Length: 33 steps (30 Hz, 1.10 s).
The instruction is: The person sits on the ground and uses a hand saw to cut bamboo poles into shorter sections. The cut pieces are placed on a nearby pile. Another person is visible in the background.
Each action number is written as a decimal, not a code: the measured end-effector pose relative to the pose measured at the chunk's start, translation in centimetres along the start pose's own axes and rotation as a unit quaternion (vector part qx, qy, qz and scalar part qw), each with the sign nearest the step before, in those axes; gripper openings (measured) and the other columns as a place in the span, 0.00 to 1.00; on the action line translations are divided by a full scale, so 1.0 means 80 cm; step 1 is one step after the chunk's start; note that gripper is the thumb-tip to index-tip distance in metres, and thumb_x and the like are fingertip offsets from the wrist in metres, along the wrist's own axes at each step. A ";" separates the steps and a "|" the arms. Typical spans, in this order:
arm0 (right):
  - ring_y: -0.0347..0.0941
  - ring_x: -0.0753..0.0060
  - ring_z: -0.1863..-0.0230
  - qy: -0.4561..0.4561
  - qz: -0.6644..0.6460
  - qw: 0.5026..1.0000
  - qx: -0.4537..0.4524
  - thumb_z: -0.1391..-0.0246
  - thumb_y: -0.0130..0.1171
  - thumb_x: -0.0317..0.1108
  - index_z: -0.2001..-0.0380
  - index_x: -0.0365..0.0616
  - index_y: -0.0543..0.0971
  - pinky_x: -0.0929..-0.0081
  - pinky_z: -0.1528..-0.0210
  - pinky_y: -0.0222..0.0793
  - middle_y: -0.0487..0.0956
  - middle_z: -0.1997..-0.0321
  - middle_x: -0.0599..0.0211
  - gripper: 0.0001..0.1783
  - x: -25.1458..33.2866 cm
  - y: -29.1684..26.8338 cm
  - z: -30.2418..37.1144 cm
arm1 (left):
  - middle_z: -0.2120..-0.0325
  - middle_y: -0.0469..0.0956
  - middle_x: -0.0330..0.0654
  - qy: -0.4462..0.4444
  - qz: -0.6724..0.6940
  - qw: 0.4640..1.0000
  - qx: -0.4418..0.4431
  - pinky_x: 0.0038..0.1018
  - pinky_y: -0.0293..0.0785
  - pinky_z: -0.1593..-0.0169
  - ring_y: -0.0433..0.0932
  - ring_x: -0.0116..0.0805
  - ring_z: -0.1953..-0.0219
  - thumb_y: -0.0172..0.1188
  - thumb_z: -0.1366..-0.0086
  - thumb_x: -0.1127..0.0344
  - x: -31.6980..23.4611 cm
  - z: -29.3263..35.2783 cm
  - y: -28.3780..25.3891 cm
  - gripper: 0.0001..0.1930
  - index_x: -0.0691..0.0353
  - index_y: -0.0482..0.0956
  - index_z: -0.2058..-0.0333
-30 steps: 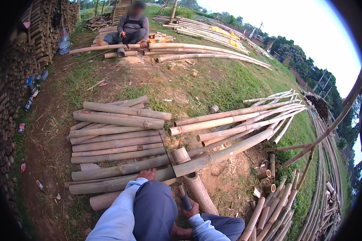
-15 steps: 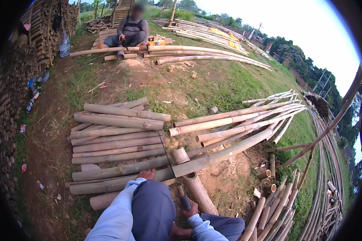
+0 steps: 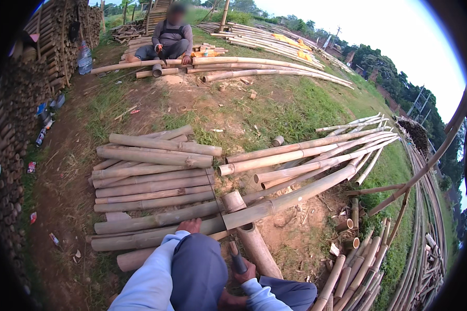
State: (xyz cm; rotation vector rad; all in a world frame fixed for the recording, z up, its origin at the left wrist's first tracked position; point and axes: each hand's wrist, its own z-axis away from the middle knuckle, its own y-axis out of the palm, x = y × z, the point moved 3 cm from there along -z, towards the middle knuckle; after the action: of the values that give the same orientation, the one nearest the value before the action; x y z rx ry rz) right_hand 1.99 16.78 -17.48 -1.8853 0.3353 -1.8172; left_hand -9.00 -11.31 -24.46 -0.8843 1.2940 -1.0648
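Observation:
A long bamboo pole (image 3: 290, 201) runs from the lower left up to the right, propped on a thick bamboo piece (image 3: 257, 248) beneath it. My left hand (image 3: 190, 226) grips the pole from above, just left of a saw. The handsaw's thin blade (image 3: 218, 199) lies across the pole, its far end beside the cut lengths. Low in the view, my right hand (image 3: 245, 271) is closed around the saw's dark handle (image 3: 238, 258). My raised left knee is close beside the pole. How deep the blade sits in the bamboo cannot be made out.
Cut bamboo lengths (image 3: 150, 181) are stacked at the left, and longer poles (image 3: 306, 152) lie at the right. Short offcuts (image 3: 355, 267) fill the lower right, near a slanting post (image 3: 425, 155). Another person (image 3: 172, 39) sits among poles at the back.
The whole view has shifted very slightly. Both hands keep their grips, and the saw stays across the pole in nearly the same place.

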 end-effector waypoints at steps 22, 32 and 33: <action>0.80 0.41 0.71 -0.020 0.055 0.998 -0.002 0.47 0.68 0.33 0.66 0.41 0.79 0.58 0.69 0.73 0.80 0.73 0.49 0.09 0.080 -0.036 0.031 | 0.53 0.80 0.55 -0.031 0.007 0.996 0.082 0.50 0.75 0.47 0.81 0.58 0.51 0.73 0.54 0.47 0.023 -0.015 0.013 0.37 0.61 0.69 0.50; 0.76 0.75 0.73 0.078 -0.010 0.996 0.046 0.47 0.66 0.28 0.61 0.35 0.81 0.70 0.66 0.72 0.80 0.74 0.56 0.11 0.068 -0.083 0.104 | 0.52 0.80 0.57 -0.018 0.005 0.993 0.120 0.49 0.75 0.45 0.79 0.57 0.47 0.70 0.51 0.44 0.005 -0.003 -0.010 0.39 0.62 0.69 0.46; 0.73 0.75 0.74 0.047 0.000 0.998 0.035 0.47 0.66 0.28 0.62 0.35 0.80 0.70 0.66 0.71 0.80 0.75 0.58 0.10 0.050 -0.065 0.065 | 0.52 0.80 0.57 -0.011 0.007 0.992 0.124 0.50 0.74 0.44 0.79 0.57 0.47 0.70 0.51 0.44 -0.005 -0.015 -0.010 0.39 0.62 0.69 0.46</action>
State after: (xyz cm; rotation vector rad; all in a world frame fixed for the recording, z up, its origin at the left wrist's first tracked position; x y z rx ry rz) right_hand 6.62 20.10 -11.32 -1.7575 0.3009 -1.8965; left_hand -10.27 -11.06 -23.67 -0.6967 1.1199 -1.1730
